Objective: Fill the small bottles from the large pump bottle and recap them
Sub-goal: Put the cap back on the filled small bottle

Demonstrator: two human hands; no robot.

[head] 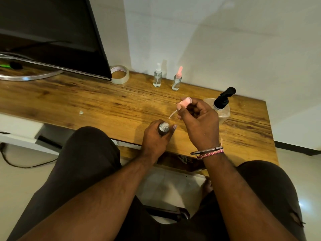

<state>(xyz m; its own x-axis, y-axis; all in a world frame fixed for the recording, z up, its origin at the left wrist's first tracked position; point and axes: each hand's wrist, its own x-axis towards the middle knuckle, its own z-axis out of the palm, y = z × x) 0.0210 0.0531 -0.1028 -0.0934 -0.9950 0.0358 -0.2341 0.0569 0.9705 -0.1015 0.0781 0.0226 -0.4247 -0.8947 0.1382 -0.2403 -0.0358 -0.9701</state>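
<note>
Uncapped, a small clear round glass-like bottle stands at the grainy wooden tabletop's near edge, gripped by the left hand's curled fingers. At one o'clock, the right hand pinches a pink plastic spray cap with thin dip tube, raised. Beyond it at two o'clock sits the large clear black-pump bottle.

we see faint reddish print inside the tape roll core, too blurred to read; no other text.
</note>
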